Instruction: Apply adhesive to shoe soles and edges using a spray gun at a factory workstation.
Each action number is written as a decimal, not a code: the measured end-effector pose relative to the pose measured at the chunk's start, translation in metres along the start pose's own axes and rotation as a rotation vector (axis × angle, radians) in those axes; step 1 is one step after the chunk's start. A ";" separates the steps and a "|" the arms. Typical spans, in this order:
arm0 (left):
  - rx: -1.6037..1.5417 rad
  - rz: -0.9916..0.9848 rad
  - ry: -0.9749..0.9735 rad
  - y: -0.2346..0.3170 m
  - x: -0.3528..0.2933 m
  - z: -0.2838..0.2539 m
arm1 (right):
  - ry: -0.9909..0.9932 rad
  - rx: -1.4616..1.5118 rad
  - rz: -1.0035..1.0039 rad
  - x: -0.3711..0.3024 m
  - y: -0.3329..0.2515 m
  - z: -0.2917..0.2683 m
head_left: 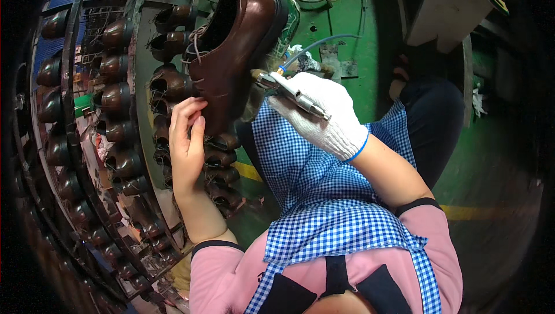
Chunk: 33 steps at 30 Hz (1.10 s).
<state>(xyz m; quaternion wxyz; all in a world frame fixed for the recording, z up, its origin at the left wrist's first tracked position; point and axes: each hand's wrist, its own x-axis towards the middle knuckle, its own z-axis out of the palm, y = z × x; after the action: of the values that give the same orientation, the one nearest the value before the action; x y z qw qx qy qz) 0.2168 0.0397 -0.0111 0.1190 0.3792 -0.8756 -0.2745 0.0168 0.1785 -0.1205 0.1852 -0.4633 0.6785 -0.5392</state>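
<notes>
Left hand (187,135) touches brown shoe (236,62), can't tell if grip's clamped; right hand (328,106) clamps metal tool (305,102).

Bare left hand (188,140) right at the near toe of that glossy brown leather lace-up shoe (237,54); white-gloved right hand (324,106) grips a silver cylindrical metal tool (300,100), dark metal shoe racks (136,42) left!

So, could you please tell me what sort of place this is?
Probably a shoe workshop or factory: metal racks hold rows of brown shoes, and the gloved right hand holds a metal tool with a hose near a larger-looking shoe.
</notes>
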 end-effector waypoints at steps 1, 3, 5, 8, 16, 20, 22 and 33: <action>0.014 0.021 -0.044 0.000 0.002 -0.002 | -0.002 0.002 -0.005 0.000 0.000 0.000; -0.091 -0.012 -0.039 -0.004 0.001 -0.002 | 0.028 0.079 -0.008 -0.003 0.001 -0.001; 0.099 0.168 -0.112 0.000 -0.001 -0.004 | 0.067 0.102 -0.020 -0.003 0.004 0.001; 0.108 0.211 -0.149 0.015 -0.008 0.005 | 0.077 0.122 -0.013 -0.006 0.007 -0.006; 0.158 0.346 -0.159 0.036 -0.023 0.024 | -0.134 0.114 0.012 -0.016 0.012 -0.048; 0.240 0.425 -0.153 0.044 -0.017 0.030 | -0.257 0.099 0.089 -0.023 0.012 -0.069; 0.310 0.521 -0.145 0.049 -0.012 0.032 | -0.244 0.105 0.060 -0.029 0.015 -0.074; 0.501 0.652 -0.166 0.074 0.001 0.045 | -0.382 -0.054 0.057 -0.052 0.011 -0.116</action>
<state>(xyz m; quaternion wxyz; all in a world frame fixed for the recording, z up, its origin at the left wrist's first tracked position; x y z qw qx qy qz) 0.1531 0.0983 -0.0058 0.0328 0.0758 -0.9961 -0.0307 -0.0486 0.2865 -0.1029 0.3130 -0.5427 0.6582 -0.4175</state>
